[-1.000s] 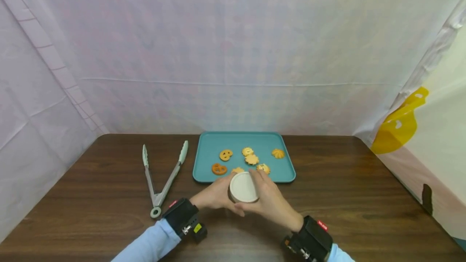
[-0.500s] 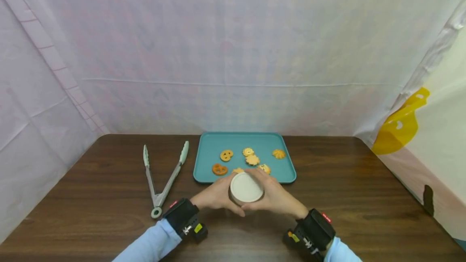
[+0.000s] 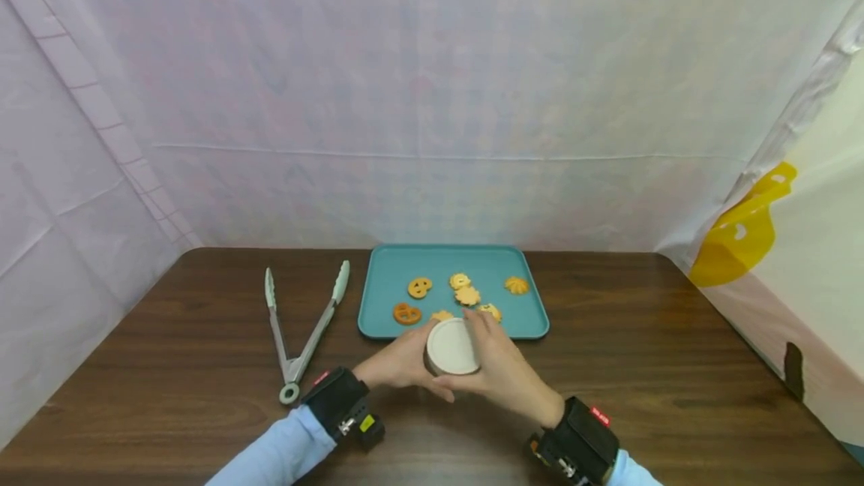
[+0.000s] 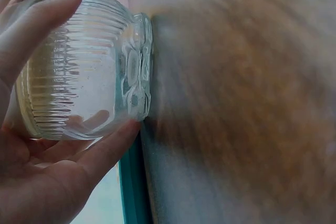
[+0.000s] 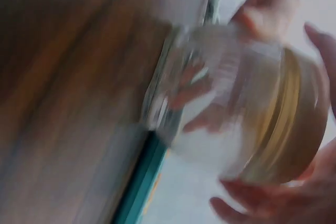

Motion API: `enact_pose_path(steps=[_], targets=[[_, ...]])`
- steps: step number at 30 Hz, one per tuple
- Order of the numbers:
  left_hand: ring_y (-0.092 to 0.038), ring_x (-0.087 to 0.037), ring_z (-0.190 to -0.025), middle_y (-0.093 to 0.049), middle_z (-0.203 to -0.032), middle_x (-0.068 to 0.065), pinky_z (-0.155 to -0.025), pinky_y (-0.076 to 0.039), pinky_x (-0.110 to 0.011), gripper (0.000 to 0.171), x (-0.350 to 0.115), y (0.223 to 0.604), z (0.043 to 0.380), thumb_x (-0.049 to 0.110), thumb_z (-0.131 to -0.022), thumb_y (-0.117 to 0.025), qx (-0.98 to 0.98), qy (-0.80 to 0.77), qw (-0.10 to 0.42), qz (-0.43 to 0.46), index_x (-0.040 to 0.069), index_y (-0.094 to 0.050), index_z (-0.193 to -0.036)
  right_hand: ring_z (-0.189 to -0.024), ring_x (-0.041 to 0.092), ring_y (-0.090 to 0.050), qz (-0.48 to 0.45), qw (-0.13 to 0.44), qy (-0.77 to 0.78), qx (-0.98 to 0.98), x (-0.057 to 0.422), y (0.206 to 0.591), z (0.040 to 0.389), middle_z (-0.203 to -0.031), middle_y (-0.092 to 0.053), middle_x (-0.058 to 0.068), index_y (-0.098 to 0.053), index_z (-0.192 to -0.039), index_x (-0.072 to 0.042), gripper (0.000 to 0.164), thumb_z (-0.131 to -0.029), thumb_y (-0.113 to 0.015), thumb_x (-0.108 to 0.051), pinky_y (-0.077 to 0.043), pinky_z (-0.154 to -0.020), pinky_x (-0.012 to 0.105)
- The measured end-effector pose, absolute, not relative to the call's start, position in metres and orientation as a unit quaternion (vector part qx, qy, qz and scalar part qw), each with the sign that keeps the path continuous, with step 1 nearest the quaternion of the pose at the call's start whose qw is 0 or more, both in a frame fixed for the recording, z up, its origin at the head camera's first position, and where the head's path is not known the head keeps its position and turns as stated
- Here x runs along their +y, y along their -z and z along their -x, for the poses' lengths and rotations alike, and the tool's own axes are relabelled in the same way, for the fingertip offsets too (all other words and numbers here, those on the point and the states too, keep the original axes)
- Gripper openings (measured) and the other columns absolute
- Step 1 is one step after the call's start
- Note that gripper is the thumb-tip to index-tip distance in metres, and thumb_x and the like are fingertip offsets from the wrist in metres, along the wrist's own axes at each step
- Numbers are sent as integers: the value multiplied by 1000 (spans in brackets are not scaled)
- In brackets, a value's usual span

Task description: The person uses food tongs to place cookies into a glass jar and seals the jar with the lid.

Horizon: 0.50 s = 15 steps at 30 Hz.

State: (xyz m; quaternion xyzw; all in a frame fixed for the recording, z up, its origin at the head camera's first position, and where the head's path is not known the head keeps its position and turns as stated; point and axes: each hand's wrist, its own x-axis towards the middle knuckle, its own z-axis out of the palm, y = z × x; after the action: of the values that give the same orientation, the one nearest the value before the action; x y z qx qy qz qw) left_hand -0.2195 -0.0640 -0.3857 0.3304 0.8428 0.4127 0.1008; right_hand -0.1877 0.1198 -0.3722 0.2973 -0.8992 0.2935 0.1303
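A clear ribbed glass jar (image 4: pixel 100 77) with a pale lid (image 3: pixel 452 347) stands on the table in front of the tray. My left hand (image 3: pixel 403 362) grips the jar's body from the left, its fingers curled round the glass in the left wrist view. From the right, my right hand (image 3: pixel 502 370) has its fingers and thumb around the lid. The right wrist view is blurred, so finger contact there is hard to judge. Through the glass no contents show.
Behind the jar lies a teal tray (image 3: pixel 398 261) with several cookies, among them a pretzel (image 3: pixel 406 313) and a flower-shaped one (image 3: pixel 516 286). Spread tongs (image 3: pixel 317 336) rest to the left. A pale curtain (image 3: pixel 432 96) closes off the table's back.
My right hand and wrist turned about the lid half a second ago and have since swung back to nearly their earlier angle. The left hand and jar stay in place.
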Motion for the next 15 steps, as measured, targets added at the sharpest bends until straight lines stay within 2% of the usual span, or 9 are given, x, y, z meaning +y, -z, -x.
enact_pose_path(steps=[2, 5, 15], targets=[[-49, -18, -108, -48, -120, -1, -90, -40, -34, 90, -64, 386, 220, 30, -56, -84, 841, -415, 98, -332, 14, -37, -131, -94, 22, -50, -292, 169, -268, -902, 116, 374, 184, -113, -47, 16, -38, -128, 6, 91, -65, -72, -50, -49, -69, 31], [-49, -17, -108, -47, -120, 0, -91, -40, -35, 91, -64, 385, 220, 29, -56, -84, 838, -422, 101, -332, 14, -37, -132, -93, 22, -51, -284, 196, -255, -903, 113, 376, 182, -110, -47, 16, -41, -124, 10, 88, -64, -75, -46, -50, -70, 32], [-48, -18, -109, -49, -122, -1, -92, -39, -37, 90, -64, 384, 219, 29, -56, -84, 840, -417, 101, -332, 13, -37, -132, -88, 17, -51, -309, 193, -267, -892, 116, 377, 188, -103, -53, 10, -45, -120, 5, 81, -63, -76, -45, -47, -67, 29]])
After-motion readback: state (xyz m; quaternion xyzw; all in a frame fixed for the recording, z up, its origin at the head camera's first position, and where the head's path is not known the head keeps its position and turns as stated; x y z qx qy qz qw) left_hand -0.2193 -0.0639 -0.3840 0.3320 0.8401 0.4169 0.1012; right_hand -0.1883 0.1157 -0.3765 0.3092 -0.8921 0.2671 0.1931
